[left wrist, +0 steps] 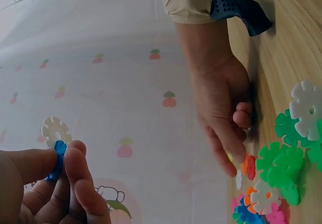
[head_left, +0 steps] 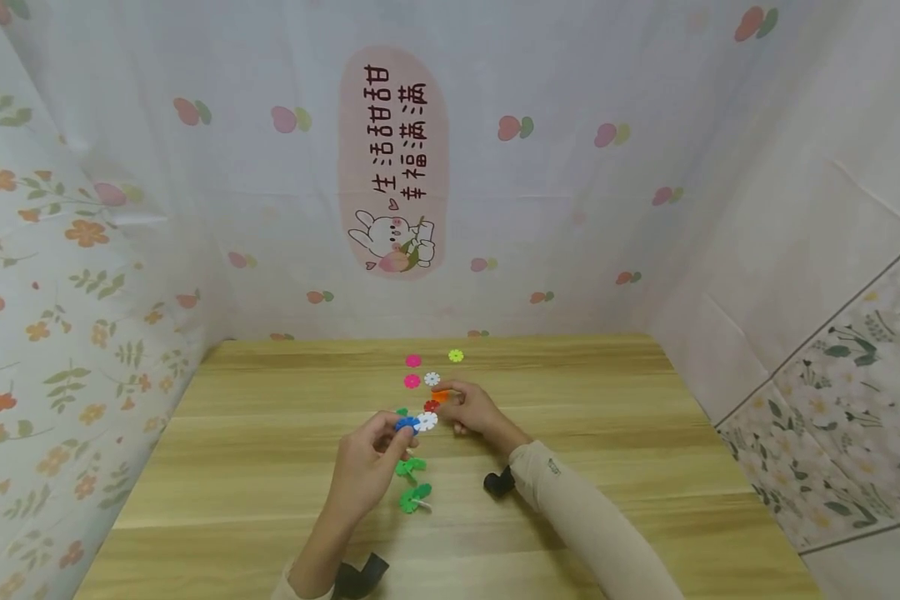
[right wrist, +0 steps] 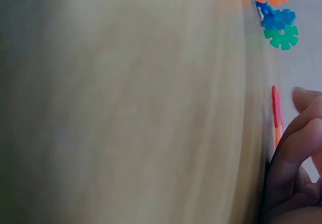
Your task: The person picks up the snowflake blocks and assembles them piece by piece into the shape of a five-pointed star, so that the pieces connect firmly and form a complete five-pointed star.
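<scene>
My left hand pinches a blue snowflake disc between thumb and fingers, above the table. A white snowflake disc is joined to the blue one. My right hand reaches low over the table, fingers extended beside an orange disc and a red disc. Just past its fingertips lies a white disc. In the right wrist view, only the curled lower fingers of that hand show at the right edge; whether its fingertips touch a disc is unclear.
Two pink discs and a yellow-green disc lie farther back. Green joined pieces, with white discs set in them, stand nearer the front. Dark wrist mounts hang under both forearms. A printed curtain rises behind the wooden table.
</scene>
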### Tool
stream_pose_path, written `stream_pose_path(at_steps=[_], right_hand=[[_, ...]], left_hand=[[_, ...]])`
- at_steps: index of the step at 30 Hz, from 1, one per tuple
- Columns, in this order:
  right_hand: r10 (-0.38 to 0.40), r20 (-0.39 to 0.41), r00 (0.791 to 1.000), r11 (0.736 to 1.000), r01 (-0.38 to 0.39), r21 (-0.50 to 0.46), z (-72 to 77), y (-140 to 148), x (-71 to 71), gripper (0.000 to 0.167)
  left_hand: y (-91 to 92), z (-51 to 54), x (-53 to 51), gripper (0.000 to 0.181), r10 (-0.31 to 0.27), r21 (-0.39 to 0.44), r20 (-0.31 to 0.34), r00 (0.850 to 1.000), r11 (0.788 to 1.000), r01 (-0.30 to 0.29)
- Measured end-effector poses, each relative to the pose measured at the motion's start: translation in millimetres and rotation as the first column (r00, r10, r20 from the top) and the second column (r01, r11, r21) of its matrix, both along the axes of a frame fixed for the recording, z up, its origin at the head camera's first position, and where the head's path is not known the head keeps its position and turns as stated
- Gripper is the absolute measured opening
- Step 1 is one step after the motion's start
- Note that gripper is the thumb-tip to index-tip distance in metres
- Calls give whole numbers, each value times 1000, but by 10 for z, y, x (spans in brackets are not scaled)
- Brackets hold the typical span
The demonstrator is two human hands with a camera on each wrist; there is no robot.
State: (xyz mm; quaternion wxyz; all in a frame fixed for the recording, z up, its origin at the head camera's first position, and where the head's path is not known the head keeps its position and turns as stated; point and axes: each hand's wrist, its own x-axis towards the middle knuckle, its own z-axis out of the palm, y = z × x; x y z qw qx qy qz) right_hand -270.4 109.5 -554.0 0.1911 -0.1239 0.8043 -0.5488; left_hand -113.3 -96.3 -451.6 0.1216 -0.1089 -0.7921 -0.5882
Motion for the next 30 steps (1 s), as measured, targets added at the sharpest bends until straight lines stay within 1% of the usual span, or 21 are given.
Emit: stream_pose_path(at_steps=[4, 8, 10, 15, 22, 24, 26, 28, 30], right_hand=[[29, -70, 997, 995, -23, 93, -15, -44, -16, 44], [54, -139, 989, 979, -25, 201, 7, -98, -34, 42], [58, -171, 984, 972, -16, 236, 35, -121, -35, 39], [63, -205, 977, 964, -7, 265, 80, -145, -14, 33], [96, -251, 963, 955, -17, 297, 24, -133, 19, 31], [109, -280, 954, 944, -11, 330, 6, -132, 26, 31], [134, -323, 937, 926, -2, 377, -3, -138, 34, 31], [171, -376, 911, 898, 13, 440, -7, -148, 41, 31], [198, -410, 890, 876, 26, 481, -2, -156, 51, 32]], left_hand=[[-6, -3, 11, 5, 0, -4, 1, 1000, 1000, 0], [-12, -8, 6, 4, -5, -5, 1, 1000, 1000, 5], [-15, -2, -1, 4, -11, -8, -4, 1000, 1000, 11], [-22, 19, -14, 4, -21, -6, -15, 1000, 1000, 21], [-19, 23, -3, 4, -20, 8, -23, 1000, 1000, 20], [-16, 25, 2, 4, -18, 9, -25, 1000, 1000, 18], [-14, 23, 2, 5, -12, 9, -30, 999, 1000, 13], [-14, 25, 0, 6, -11, 8, -39, 999, 1000, 11], [-14, 25, -4, 6, -10, 5, -45, 999, 1000, 10]])
